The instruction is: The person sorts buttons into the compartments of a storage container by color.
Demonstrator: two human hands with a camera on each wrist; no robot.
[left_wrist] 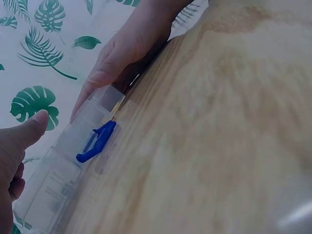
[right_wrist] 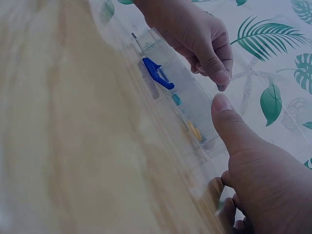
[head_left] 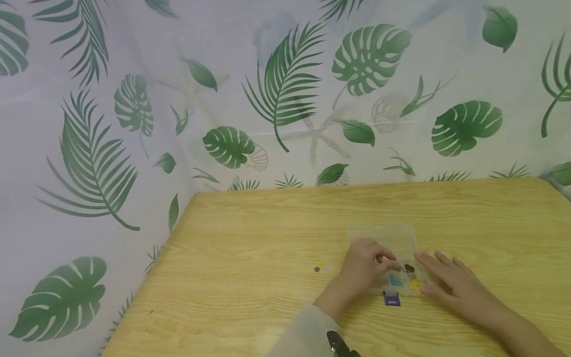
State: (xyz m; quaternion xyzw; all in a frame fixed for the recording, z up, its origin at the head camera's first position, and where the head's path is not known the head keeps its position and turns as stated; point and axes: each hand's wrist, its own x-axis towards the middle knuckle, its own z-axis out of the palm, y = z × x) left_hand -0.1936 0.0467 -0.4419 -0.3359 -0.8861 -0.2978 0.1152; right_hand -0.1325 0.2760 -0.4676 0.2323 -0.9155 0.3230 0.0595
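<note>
A clear plastic compartment box (head_left: 379, 287) lies on the table with its lid (head_left: 383, 233) folded back and a blue latch (head_left: 391, 298) at the front. Its compartments hold dark brown pieces (head_left: 409, 268), light blue pieces (head_left: 395, 280) and yellow pieces (head_left: 415, 284). Over the box, my left hand (head_left: 367, 263) pinches a small dark piece (right_wrist: 220, 87) between thumb and forefinger, mostly hidden by the fingertips. My right hand (head_left: 455, 282) rests at the box's right side, fingers extended, with the thumb close to the front right corner.
Left of the box, a few small discs (head_left: 317, 269) in brown, yellow and white lie on the wooden table (head_left: 241, 248). Behind and to the left hangs a white cloth (head_left: 178, 148) printed with green leaves.
</note>
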